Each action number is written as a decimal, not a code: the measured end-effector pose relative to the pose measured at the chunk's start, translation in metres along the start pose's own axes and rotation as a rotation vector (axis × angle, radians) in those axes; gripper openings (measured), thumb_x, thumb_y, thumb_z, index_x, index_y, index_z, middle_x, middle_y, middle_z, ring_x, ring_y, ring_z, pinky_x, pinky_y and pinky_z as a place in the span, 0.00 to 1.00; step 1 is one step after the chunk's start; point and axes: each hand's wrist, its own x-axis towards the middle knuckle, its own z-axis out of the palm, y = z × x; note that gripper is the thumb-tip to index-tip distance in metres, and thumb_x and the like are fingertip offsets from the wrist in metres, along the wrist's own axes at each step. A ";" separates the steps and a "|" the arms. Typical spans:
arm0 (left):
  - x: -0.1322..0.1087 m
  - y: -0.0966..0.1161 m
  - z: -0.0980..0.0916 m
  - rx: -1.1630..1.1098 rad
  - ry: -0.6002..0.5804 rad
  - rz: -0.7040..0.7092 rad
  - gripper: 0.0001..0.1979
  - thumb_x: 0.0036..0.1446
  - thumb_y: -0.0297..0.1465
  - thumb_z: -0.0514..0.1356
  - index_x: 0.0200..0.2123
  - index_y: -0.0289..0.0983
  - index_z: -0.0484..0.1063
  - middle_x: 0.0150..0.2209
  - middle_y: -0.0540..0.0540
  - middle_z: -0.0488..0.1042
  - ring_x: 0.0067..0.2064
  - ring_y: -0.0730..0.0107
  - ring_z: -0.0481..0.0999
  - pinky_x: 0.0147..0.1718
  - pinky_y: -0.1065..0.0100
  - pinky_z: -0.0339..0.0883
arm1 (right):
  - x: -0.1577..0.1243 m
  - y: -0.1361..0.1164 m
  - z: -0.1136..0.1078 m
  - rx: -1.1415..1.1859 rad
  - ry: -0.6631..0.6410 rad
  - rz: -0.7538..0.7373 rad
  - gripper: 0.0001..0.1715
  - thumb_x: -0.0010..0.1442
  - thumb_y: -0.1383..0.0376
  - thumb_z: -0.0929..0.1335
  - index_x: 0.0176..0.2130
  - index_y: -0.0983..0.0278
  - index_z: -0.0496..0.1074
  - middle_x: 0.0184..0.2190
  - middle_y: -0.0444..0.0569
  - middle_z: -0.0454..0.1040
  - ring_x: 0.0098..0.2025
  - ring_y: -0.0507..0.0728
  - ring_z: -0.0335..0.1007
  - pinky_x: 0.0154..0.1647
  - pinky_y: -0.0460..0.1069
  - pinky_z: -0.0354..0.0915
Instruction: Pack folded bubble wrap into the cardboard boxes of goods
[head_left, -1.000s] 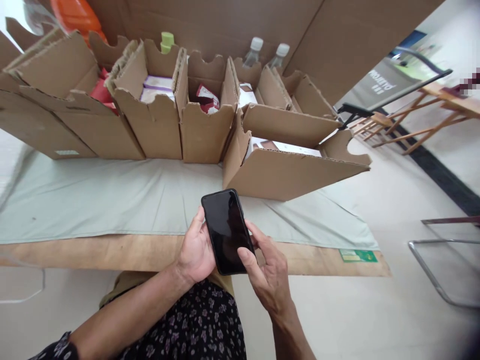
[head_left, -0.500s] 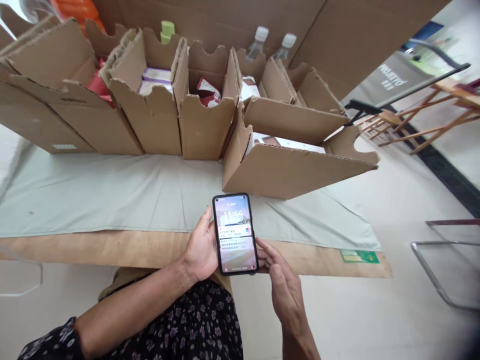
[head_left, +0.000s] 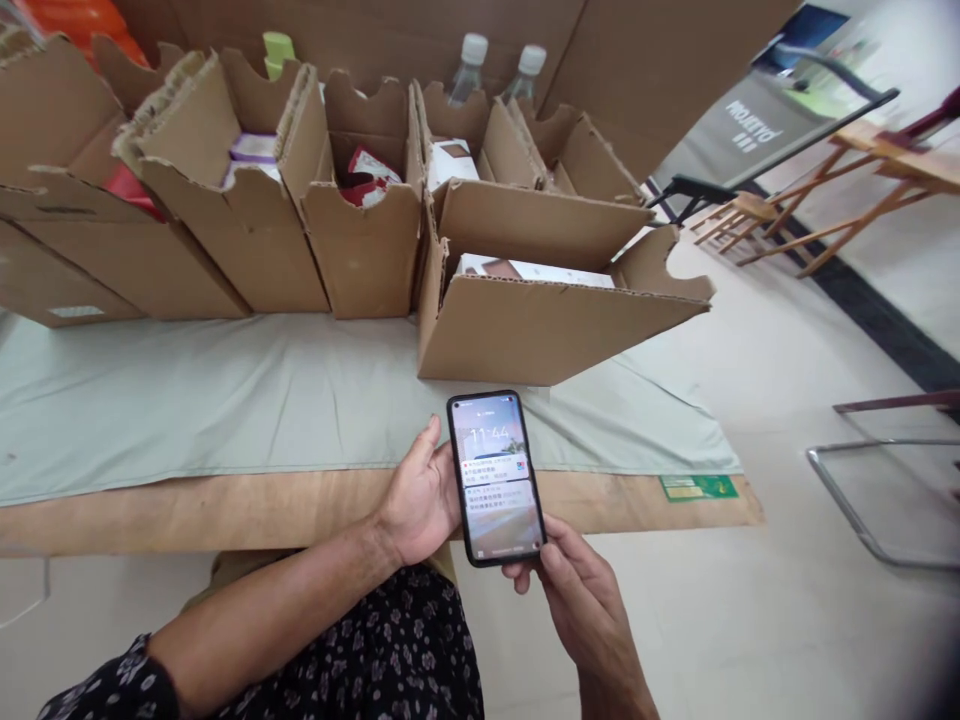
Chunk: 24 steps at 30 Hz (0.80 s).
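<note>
A smartphone (head_left: 498, 480) in a dark case, its screen lit with 11:44 and notifications, is tilted slightly in front of the table's edge. My left hand (head_left: 424, 495) supports its left side; the thumb points up beside it, and the fingers behind the phone are hidden. At the lower right corner, my right hand (head_left: 581, 590) pinches the phone, thumb at the front edge and fingertips below. Just beyond the phone stands a low cardboard box (head_left: 562, 325) holding a white carton (head_left: 536, 272).
A row of cardboard bins (head_left: 367, 240) with packets and small boxes lines the back of the cloth-covered table (head_left: 300, 400). Behind them are two clear bottles (head_left: 469, 65) with white caps. A green card (head_left: 699, 487) lies at the right edge; a wooden stool (head_left: 739, 212) stands beyond.
The phone has shifted slightly right and down in view. My right hand has closed its thumb onto the phone's lower corner. The boxes appear further left as the view has turned.
</note>
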 end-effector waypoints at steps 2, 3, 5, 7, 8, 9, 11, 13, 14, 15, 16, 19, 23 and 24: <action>0.004 -0.004 -0.005 0.102 -0.017 0.056 0.35 0.73 0.53 0.40 0.57 0.34 0.75 0.48 0.36 0.82 0.53 0.51 0.80 0.59 0.50 0.67 | -0.006 -0.002 -0.014 0.004 0.071 -0.013 0.20 0.71 0.54 0.68 0.54 0.62 0.78 0.31 0.52 0.81 0.31 0.56 0.75 0.31 0.49 0.70; 0.004 -0.005 -0.010 0.168 -0.014 0.103 0.34 0.72 0.53 0.42 0.59 0.34 0.73 0.50 0.36 0.82 0.55 0.51 0.80 0.59 0.50 0.67 | -0.009 -0.004 -0.023 -0.002 0.115 -0.019 0.19 0.70 0.54 0.69 0.53 0.62 0.79 0.30 0.52 0.81 0.30 0.56 0.75 0.30 0.49 0.71; -0.002 -0.005 -0.020 0.347 0.001 0.234 0.34 0.71 0.55 0.45 0.59 0.35 0.73 0.52 0.35 0.81 0.57 0.49 0.78 0.58 0.49 0.68 | -0.011 -0.012 -0.045 -0.037 0.213 -0.033 0.19 0.67 0.53 0.71 0.52 0.61 0.80 0.29 0.52 0.81 0.29 0.56 0.75 0.28 0.48 0.71; -0.016 0.000 -0.033 0.628 0.035 0.412 0.30 0.72 0.52 0.47 0.57 0.38 0.76 0.56 0.37 0.80 0.59 0.50 0.76 0.60 0.50 0.67 | -0.008 -0.024 -0.069 -0.090 0.306 -0.041 0.20 0.64 0.52 0.74 0.49 0.61 0.81 0.28 0.51 0.82 0.27 0.55 0.75 0.28 0.48 0.72; -0.025 0.004 -0.039 0.803 0.057 0.509 0.26 0.73 0.49 0.48 0.56 0.39 0.77 0.57 0.39 0.79 0.61 0.52 0.75 0.61 0.50 0.66 | -0.004 -0.030 -0.082 -0.116 0.348 -0.044 0.20 0.62 0.52 0.75 0.48 0.61 0.81 0.28 0.51 0.82 0.26 0.55 0.75 0.28 0.49 0.72; -0.033 0.008 -0.044 0.990 0.078 0.610 0.22 0.74 0.45 0.49 0.56 0.42 0.77 0.59 0.42 0.78 0.62 0.54 0.73 0.63 0.51 0.64 | 0.003 -0.037 -0.095 -0.139 0.385 -0.048 0.21 0.60 0.51 0.76 0.47 0.61 0.81 0.27 0.50 0.82 0.26 0.55 0.75 0.28 0.49 0.72; -0.048 0.016 -0.055 1.344 0.107 0.814 0.17 0.74 0.37 0.52 0.58 0.45 0.76 0.61 0.45 0.76 0.66 0.56 0.69 0.66 0.52 0.60 | 0.020 -0.050 -0.120 -0.180 0.428 -0.035 0.23 0.56 0.48 0.78 0.44 0.61 0.81 0.27 0.49 0.82 0.25 0.55 0.75 0.27 0.49 0.73; -0.057 0.020 -0.065 1.631 0.121 0.968 0.17 0.73 0.32 0.54 0.60 0.44 0.73 0.63 0.44 0.73 0.71 0.55 0.62 0.68 0.51 0.59 | 0.045 -0.061 -0.142 -0.216 0.436 -0.011 0.25 0.52 0.47 0.80 0.41 0.61 0.80 0.26 0.48 0.82 0.24 0.56 0.75 0.25 0.49 0.73; -0.059 0.021 -0.069 1.752 0.131 1.011 0.17 0.72 0.31 0.54 0.61 0.42 0.72 0.65 0.43 0.72 0.72 0.54 0.60 0.68 0.50 0.59 | 0.058 -0.066 -0.151 -0.228 0.434 -0.001 0.25 0.50 0.47 0.80 0.40 0.60 0.80 0.26 0.48 0.82 0.24 0.55 0.74 0.24 0.49 0.73; -0.059 0.020 -0.074 1.860 0.145 1.029 0.17 0.72 0.30 0.55 0.61 0.41 0.72 0.65 0.41 0.71 0.73 0.53 0.58 0.67 0.49 0.59 | 0.073 -0.071 -0.160 -0.237 0.429 0.005 0.25 0.50 0.47 0.80 0.40 0.60 0.79 0.26 0.48 0.81 0.24 0.55 0.74 0.24 0.49 0.73; -0.058 0.019 -0.078 1.951 0.155 1.034 0.17 0.71 0.30 0.54 0.60 0.39 0.72 0.66 0.40 0.71 0.73 0.51 0.58 0.67 0.47 0.60 | 0.088 -0.075 -0.167 -0.242 0.424 0.006 0.25 0.50 0.47 0.80 0.39 0.60 0.79 0.26 0.48 0.81 0.24 0.55 0.74 0.23 0.49 0.73; -0.053 0.015 -0.087 2.119 0.155 1.052 0.15 0.72 0.30 0.54 0.57 0.38 0.73 0.65 0.37 0.72 0.70 0.50 0.64 0.66 0.43 0.61 | 0.130 -0.084 -0.182 -0.253 0.414 -0.003 0.21 0.51 0.50 0.80 0.36 0.61 0.77 0.27 0.48 0.80 0.27 0.56 0.77 0.22 0.47 0.73; -0.049 0.015 -0.090 2.140 0.143 1.094 0.14 0.71 0.30 0.53 0.54 0.37 0.75 0.62 0.37 0.75 0.67 0.50 0.69 0.64 0.43 0.63 | 0.170 -0.088 -0.194 -0.285 0.425 -0.019 0.17 0.53 0.55 0.79 0.32 0.61 0.74 0.30 0.50 0.81 0.29 0.56 0.79 0.19 0.45 0.72; -0.050 0.016 -0.089 2.130 0.142 1.094 0.14 0.71 0.30 0.53 0.54 0.38 0.75 0.61 0.38 0.75 0.66 0.50 0.70 0.64 0.43 0.64 | 0.176 -0.088 -0.196 -0.296 0.431 -0.028 0.16 0.53 0.55 0.79 0.32 0.61 0.74 0.31 0.50 0.81 0.28 0.56 0.79 0.18 0.45 0.71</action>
